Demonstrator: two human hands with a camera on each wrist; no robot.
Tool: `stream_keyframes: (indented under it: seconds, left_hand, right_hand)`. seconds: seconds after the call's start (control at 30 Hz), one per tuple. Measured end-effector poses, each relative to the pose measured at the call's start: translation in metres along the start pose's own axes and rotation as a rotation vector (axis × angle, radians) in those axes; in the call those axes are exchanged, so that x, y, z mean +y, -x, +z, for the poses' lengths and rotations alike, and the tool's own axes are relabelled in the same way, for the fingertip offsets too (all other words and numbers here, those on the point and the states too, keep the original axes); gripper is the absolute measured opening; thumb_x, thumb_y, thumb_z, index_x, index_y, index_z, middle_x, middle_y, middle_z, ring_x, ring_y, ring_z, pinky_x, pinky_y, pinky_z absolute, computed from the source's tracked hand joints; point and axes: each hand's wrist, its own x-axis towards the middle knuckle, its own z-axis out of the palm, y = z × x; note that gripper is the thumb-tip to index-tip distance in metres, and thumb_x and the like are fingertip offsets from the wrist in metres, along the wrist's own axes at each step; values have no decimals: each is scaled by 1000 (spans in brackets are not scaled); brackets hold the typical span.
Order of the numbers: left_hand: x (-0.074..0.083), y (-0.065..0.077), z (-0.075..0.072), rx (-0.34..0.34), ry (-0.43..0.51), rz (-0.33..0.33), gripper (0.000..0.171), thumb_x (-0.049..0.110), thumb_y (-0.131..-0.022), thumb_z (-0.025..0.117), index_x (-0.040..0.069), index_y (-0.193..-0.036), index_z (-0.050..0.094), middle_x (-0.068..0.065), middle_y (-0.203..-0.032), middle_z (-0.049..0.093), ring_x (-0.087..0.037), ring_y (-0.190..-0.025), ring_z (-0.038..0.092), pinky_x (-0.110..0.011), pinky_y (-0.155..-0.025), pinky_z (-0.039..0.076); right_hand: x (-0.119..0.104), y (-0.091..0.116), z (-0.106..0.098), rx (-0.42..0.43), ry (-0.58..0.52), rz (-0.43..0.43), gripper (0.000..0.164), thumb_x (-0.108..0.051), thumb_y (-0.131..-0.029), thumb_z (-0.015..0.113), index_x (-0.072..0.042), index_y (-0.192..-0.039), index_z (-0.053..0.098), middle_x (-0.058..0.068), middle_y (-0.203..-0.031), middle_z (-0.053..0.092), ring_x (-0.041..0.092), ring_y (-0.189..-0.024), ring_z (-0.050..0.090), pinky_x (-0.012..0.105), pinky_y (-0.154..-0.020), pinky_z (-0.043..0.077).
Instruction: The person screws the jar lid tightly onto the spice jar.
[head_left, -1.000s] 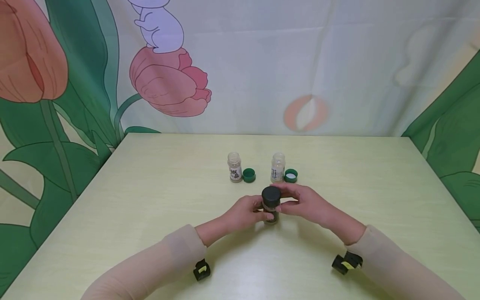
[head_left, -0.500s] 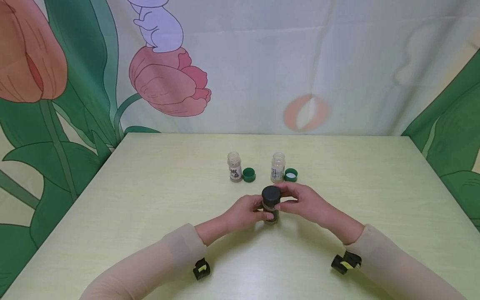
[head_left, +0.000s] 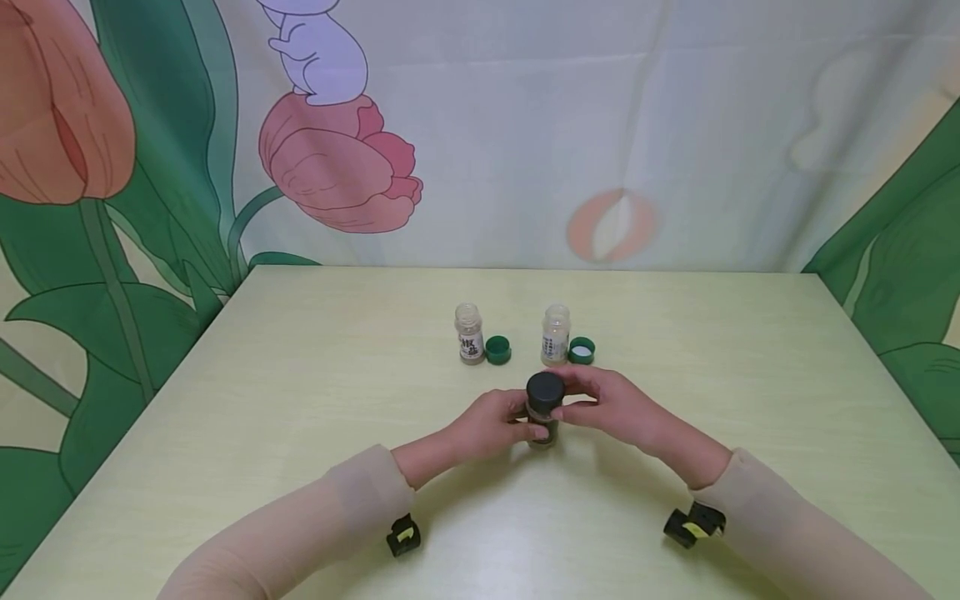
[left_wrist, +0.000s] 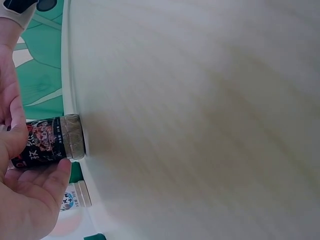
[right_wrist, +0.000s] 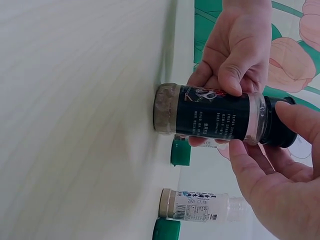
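A spice jar [right_wrist: 212, 114] with a black label and brownish contents stands upright at the middle of the table, between both hands. My left hand [head_left: 489, 427] grips its body, the thumb across the front. At the black cap [right_wrist: 280, 125], still on the jar, the thumb and fingers of my right hand [head_left: 615, 408] hold on from the other side. In the left wrist view the base of the jar [left_wrist: 47, 142] sits right at the tabletop, and both hands partly cover its upper part.
Behind stand two uncapped clear spice jars, the left one [head_left: 470, 337] and the right one [head_left: 555, 337]. Beside each lies a green cap: the left cap [head_left: 498, 350] and the right cap [head_left: 582, 351]. A printed cloth [head_left: 487, 150] hangs beyond the pale table [head_left: 322, 350].
The black cap has shifted very slightly to the right with the jar's top. Both hands keep nearly the same place; the jars and caps behind are unchanged.
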Motion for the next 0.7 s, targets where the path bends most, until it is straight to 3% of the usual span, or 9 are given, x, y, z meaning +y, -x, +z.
stream_keyframes:
  seconds: [0.43, 0.7]
  left_hand:
    - [2, -1, -1, -3, -41, 2, 23, 11, -95, 72, -3, -114, 69, -19, -119, 76, -34, -124, 68, -43, -109, 54]
    - [2, -2, 0, 0, -48, 10, 23, 10, -94, 73, -3, -112, 69, -19, -117, 76, -34, -123, 69, -42, -107, 55]
  right_hand:
    - [3, 1, 1, 9, -37, -16, 55, -10, -96, 71, 2, -146, 50, 25, -145, 58, 42, -134, 57, 50, -109, 53]
    - [2, 2, 0, 0, -26, -12, 52, -11, -98, 69, 1, -145, 52, 24, -144, 59, 42, -135, 57, 56, -112, 48]
